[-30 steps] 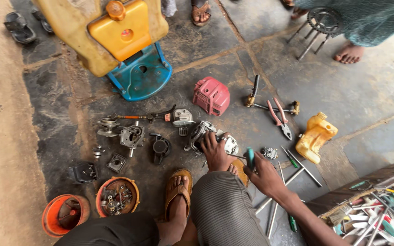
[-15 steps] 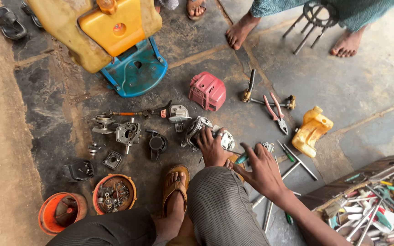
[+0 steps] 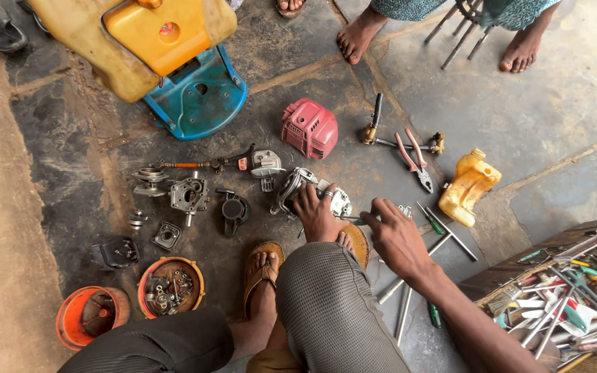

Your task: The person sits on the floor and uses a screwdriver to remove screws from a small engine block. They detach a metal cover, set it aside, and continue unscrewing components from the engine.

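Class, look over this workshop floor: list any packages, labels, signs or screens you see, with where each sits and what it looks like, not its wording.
No labels, signs or screens can be made out; containers only.
Wooden box: lower right, brown, open, full of hand tools.
Orange bowl: lower left, round, holding small metal parts.
Second orange bowl: further left, round.
Yellow tank: top left, large, orange panel on top.

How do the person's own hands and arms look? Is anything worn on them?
Both hands are bare, without gloves. The left hand wears a ring on one finger. The right hand shows no ring or watch that I can see. The right forearm is bare, with no sleeve in view. The left arm is mostly hidden behind the knee.
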